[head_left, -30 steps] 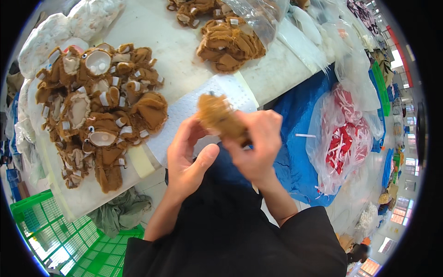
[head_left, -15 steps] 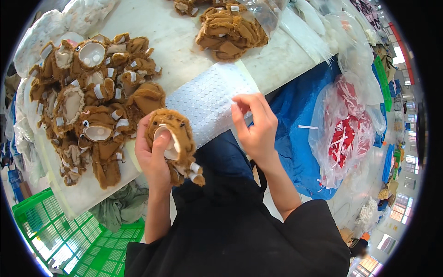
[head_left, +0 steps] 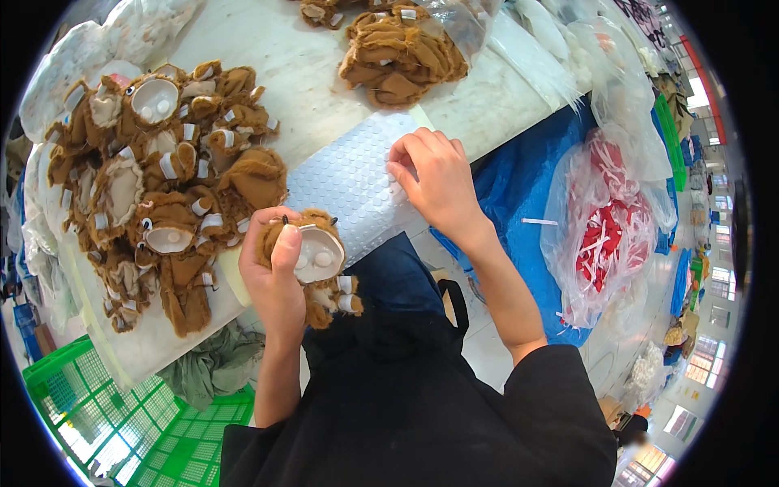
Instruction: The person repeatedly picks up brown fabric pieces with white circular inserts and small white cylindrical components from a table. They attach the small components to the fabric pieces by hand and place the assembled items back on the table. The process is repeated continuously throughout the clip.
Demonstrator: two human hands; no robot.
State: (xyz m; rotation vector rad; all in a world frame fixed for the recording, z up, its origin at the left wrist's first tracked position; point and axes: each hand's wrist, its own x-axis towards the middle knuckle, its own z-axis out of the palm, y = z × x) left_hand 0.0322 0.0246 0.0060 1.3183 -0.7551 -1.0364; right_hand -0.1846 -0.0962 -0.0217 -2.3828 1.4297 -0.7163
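Toy pile lies left on the table; bubble sheet right of it, seemingly overhanging the edge.

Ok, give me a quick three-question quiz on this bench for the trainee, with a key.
1. True or false: the left hand holds a brown plush toy with a pale face.
2. Multiple choice: the right hand rests its fingertips on
A. the green crate
B. the white dotted sheet
C. the clear bag of red and white strips
3. Fill in: the big pile of brown plush toys lies on the table to the person's ____ side.

Key:
1. True
2. B
3. Left
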